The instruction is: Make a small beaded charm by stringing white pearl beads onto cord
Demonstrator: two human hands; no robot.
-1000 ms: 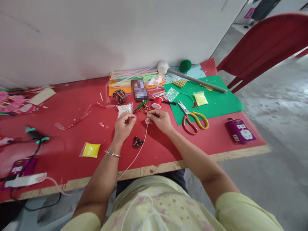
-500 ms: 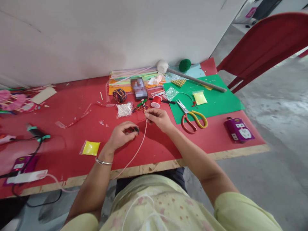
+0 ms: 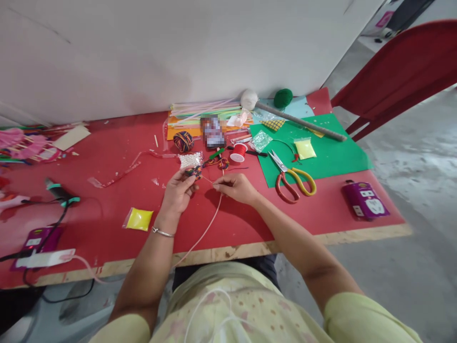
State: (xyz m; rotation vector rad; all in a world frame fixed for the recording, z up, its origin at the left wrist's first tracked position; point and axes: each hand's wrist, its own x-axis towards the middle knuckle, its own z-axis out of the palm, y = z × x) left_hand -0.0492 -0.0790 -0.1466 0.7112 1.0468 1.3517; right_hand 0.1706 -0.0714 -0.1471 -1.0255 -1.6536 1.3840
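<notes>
Now my left hand has lifted the little colourful yarn bundle, pinched tight; my right hand probably pinches the thin cord.

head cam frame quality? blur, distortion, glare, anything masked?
Head view: soft even light, no glare, faint shadows under the left hand and right hand. Wide-angle bend curves the table edge and stretches the red chair. A pixelated patch masks something behind the hands. Centre is sharp enough; the small multicoloured piece at the left fingertips is too small to identify.
</notes>
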